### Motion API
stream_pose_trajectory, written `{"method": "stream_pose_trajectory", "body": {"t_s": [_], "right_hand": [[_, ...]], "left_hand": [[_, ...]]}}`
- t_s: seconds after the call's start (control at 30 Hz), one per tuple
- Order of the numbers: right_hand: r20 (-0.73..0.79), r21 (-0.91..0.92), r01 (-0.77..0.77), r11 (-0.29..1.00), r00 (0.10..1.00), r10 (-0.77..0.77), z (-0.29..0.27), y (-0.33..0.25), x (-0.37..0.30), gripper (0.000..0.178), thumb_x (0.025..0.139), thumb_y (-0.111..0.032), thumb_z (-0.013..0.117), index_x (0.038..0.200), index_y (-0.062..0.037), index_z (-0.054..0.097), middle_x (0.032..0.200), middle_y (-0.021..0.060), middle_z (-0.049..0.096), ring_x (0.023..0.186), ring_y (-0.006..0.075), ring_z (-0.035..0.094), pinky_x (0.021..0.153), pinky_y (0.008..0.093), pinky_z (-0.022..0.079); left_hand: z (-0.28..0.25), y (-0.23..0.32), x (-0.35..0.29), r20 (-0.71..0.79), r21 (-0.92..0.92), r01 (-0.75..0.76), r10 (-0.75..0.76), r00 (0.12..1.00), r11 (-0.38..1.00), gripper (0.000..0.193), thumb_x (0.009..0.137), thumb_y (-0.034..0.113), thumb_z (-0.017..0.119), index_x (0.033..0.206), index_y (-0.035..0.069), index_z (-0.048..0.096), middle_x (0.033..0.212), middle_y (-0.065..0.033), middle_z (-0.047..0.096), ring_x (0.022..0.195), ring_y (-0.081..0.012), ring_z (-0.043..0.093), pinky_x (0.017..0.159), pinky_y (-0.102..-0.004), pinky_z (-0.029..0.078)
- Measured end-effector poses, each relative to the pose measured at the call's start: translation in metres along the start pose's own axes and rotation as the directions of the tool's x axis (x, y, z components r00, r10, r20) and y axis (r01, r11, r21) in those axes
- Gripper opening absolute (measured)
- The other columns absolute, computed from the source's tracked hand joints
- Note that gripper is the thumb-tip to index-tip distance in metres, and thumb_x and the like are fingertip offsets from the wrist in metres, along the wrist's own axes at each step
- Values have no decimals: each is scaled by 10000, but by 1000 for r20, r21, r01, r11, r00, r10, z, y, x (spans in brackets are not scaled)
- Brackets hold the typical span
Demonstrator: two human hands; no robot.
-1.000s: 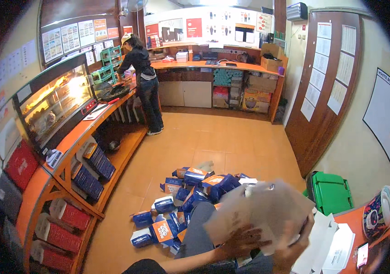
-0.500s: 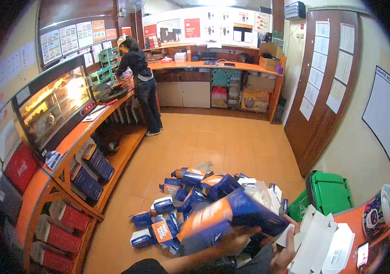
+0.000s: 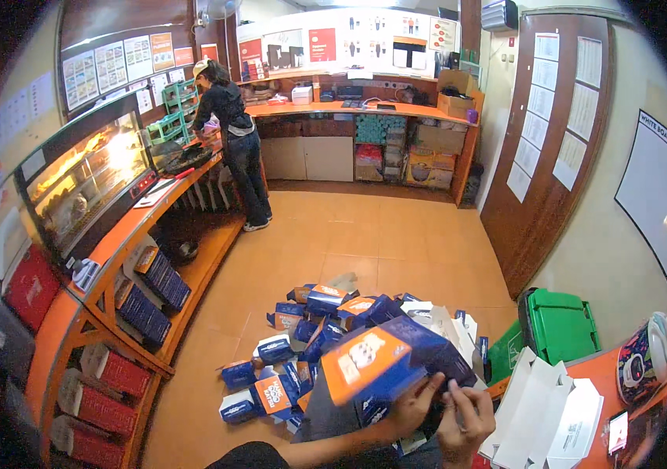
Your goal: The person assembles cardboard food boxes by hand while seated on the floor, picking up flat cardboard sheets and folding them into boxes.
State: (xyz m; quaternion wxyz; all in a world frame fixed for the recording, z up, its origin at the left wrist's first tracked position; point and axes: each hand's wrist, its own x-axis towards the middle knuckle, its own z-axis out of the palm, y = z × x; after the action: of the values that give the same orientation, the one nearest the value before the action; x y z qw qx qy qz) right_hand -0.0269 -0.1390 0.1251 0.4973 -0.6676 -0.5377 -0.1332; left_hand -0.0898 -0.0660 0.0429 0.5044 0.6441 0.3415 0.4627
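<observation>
A blue and orange cardboard box (image 3: 431, 338) is held up in front of me, tilted, its orange printed panel to the left and slightly blurred. My left hand (image 3: 411, 410) is closed on the box's near right edge. Right beside it, my right hand (image 3: 466, 420) pinches the same end with thumb and fingers pressed together. The flap between the fingers is mostly hidden. Under and beyond the held box lies a heap of similar folded boxes (image 3: 275, 395). Just right of my right hand stand white unfolded cartons (image 3: 532, 410).
A green lidded bin (image 3: 564, 328) stands right of the heap, by an orange counter with a patterned tub (image 3: 646, 352) and a phone (image 3: 618, 432). Left, a counter carries a lit food warmer (image 3: 87, 172), with stacked flat boxes (image 3: 163, 277) on shelves below. A co-worker (image 3: 232, 141) stands at its far end.
My right hand has moved left, closer to my left hand, and now pinches the box end. The box has turned so its orange panel faces up more. The whole view has shifted slightly.
</observation>
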Motion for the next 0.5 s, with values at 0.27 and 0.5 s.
{"method": "stream_pose_trajectory", "body": {"t_s": [0.27, 0.5], "right_hand": [[151, 79, -165, 983, 977, 152, -12, -4, 3, 310, 839, -90, 625, 1129, 18, 625, 1118, 202, 605, 1033, 340, 592, 880, 386, 463], [-7, 377, -295, 878, 947, 321, 23, 64, -2, 369, 901, -177, 554, 1191, 50, 561, 1286, 219, 520, 1175, 307, 524, 942, 356, 450]], "left_hand": [[-7, -9, -1, 223, 85, -182, 159, 962, 980, 269, 894, 238, 614, 1045, 16, 618, 962, -151, 640, 869, -293, 624, 739, -382, 496], [4, -12, -16, 461, 266, -569, 415, 784, 778, 457, 806, 105, 546, 1256, 30, 513, 1234, -216, 546, 1194, -407, 488, 1033, -507, 344]]}}
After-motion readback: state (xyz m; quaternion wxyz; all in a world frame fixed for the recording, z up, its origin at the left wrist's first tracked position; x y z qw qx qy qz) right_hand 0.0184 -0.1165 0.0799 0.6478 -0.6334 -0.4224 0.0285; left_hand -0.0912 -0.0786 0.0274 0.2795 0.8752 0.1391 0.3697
